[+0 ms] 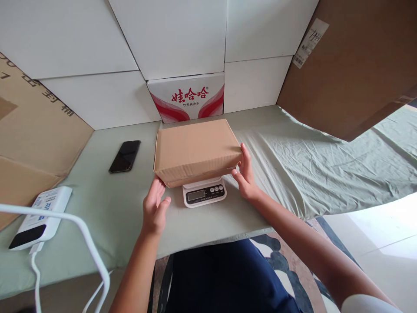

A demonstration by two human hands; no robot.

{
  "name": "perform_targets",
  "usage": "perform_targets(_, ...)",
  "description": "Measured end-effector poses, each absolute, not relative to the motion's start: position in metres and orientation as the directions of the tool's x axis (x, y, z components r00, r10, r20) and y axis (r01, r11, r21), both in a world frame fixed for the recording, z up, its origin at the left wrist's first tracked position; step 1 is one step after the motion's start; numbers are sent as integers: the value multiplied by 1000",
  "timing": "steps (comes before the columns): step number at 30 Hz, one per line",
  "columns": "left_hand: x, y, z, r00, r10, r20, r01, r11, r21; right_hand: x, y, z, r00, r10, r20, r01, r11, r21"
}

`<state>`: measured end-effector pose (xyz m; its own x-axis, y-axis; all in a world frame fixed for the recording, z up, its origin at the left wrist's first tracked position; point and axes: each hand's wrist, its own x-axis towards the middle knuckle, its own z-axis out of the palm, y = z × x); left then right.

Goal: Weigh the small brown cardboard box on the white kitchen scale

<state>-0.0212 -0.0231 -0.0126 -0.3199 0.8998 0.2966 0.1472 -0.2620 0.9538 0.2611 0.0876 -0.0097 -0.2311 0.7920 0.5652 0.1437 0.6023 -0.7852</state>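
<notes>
A closed brown cardboard box (195,150) rests on a small white digital scale (204,193) on the pale green cloth-covered table (114,204). My right hand (246,174) touches the box's near right corner with its fingers spread. Just off the box's near left corner, my left hand (154,208) hovers open and holds nothing. The scale's display and buttons show below the box's front edge.
A black phone (125,155) lies left of the box. A white power bank (41,217) with a white cable (87,243) sits at the near left. A red-and-white printed carton (189,99) leans on the white wall panels behind. Large cardboard sheets stand left (29,143) and right (352,65).
</notes>
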Motion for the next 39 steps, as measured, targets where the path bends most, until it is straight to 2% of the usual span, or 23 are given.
perform_targets(12, -19, -20, -10, -307, 903, 300, 134, -271, 953, 260, 89, -5, -227, 820, 526, 149, 563, -813)
perform_targets(22, -17, -21, -8, -299, 902, 310, 135, -282, 950, 260, 89, -5, -218, 796, 565, 186, 602, -776)
perform_targets(29, -22, -19, 2, -473, 785, 400, 86, -410, 908, 264, 90, 7, -14, 791, 611, 196, 602, -774)
perform_targets(33, -22, -19, 3, -469, 789, 397, 92, -404, 910, 262, 87, 8, -68, 798, 598, 207, 598, -774)
perform_targets(39, -19, -19, -3, -388, 859, 333, 33, -348, 937, 261, 86, 4, -162, 822, 546, 113, 565, -817)
